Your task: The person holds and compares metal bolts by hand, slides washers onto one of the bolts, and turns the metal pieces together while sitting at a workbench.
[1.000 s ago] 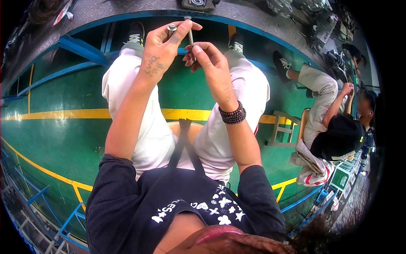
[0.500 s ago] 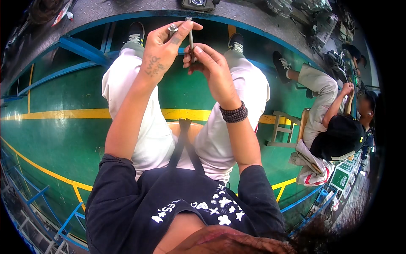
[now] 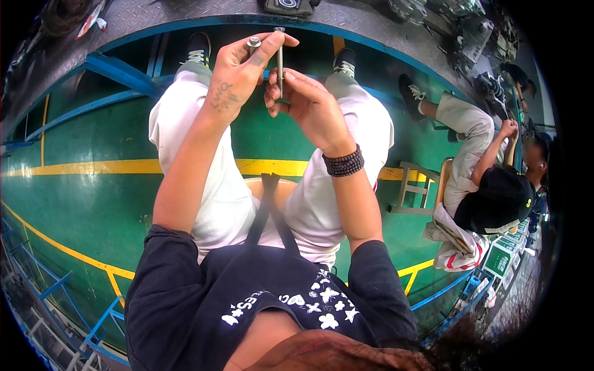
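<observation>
My left hand [image 3: 242, 69] is raised near the table edge, pinching a long thin metal bolt [image 3: 280, 57] just below its head between thumb and index finger. The bolt hangs almost upright, head up. A second bolt with a flanged hex head [image 3: 253, 42] sticks up from the curled fingers of the same hand; its shank is mostly hidden. My right hand [image 3: 309, 102], with a dark beaded bracelet on the wrist, is around the long bolt's lower part. Its thumb and fingers lie on either side of the shaft, the lower fingers loosely curled. The bolt's bottom end shows between them.
A metal tread-plate table [image 3: 185, 13] with a blue frame curves across the front. A dark object [image 3: 289, 6] and metal parts [image 3: 409, 10] lie on it. At right, a co-worker [image 3: 495, 198] sits near a small stool [image 3: 413, 188]. Blue rails stand at lower left.
My right hand's grip has loosened and its lower fingers have spread downward, exposing more of the long bolt's lower end. The left hand and both bolts have barely shifted.
</observation>
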Action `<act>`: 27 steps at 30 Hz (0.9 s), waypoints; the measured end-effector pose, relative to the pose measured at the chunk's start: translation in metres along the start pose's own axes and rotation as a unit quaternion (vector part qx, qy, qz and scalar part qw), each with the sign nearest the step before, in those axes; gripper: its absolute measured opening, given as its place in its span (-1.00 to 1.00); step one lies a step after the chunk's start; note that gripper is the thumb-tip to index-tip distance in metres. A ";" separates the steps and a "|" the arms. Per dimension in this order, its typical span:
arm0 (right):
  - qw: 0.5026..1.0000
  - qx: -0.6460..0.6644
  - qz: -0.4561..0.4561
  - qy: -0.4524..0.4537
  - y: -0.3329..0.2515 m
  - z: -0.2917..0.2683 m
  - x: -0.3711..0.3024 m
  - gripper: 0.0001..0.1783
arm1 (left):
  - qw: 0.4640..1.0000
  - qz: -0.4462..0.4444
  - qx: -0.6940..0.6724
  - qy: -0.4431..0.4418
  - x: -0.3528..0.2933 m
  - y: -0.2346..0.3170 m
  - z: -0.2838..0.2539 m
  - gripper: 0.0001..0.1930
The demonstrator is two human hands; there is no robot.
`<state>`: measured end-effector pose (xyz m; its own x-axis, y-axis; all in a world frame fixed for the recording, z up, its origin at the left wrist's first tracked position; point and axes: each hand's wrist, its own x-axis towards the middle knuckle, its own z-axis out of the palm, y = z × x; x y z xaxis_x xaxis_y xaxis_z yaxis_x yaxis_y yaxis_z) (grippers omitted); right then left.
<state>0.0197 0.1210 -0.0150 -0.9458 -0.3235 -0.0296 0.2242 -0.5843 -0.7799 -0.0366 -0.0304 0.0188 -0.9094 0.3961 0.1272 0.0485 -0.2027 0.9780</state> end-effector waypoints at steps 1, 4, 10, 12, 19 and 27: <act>1.000 0.011 0.004 -0.008 0.000 0.000 0.000 -0.67 | 1.000 0.000 0.000 0.000 0.000 0.000 0.000 -0.63; 1.000 -0.021 -0.001 0.007 -0.001 0.003 -0.001 -0.66 | 1.000 -0.003 -0.009 -0.003 0.000 0.001 -0.002 -0.66; 0.964 -0.240 -0.095 0.060 0.005 0.010 0.004 -0.72 | 0.997 0.042 0.018 0.059 0.004 -0.007 -0.002 -0.69; 0.964 -0.235 -0.101 0.075 0.008 0.012 0.004 -0.73 | 0.998 0.030 0.029 0.048 0.004 -0.007 -0.004 -0.70; 0.966 -0.206 -0.110 0.111 0.011 0.007 0.005 -0.74 | 0.996 0.052 0.044 0.058 0.005 -0.011 -0.005 -0.71; 0.969 -0.211 -0.078 0.105 0.003 0.012 0.003 -0.66 | 0.997 0.013 0.058 0.052 0.002 -0.003 -0.006 -0.71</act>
<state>0.0202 0.1092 -0.0098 -0.9973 -0.0709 0.0174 0.0004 -0.2442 -0.9697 -0.0406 -0.0343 0.0150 -0.9447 0.2962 0.1405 0.1142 -0.1045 0.9880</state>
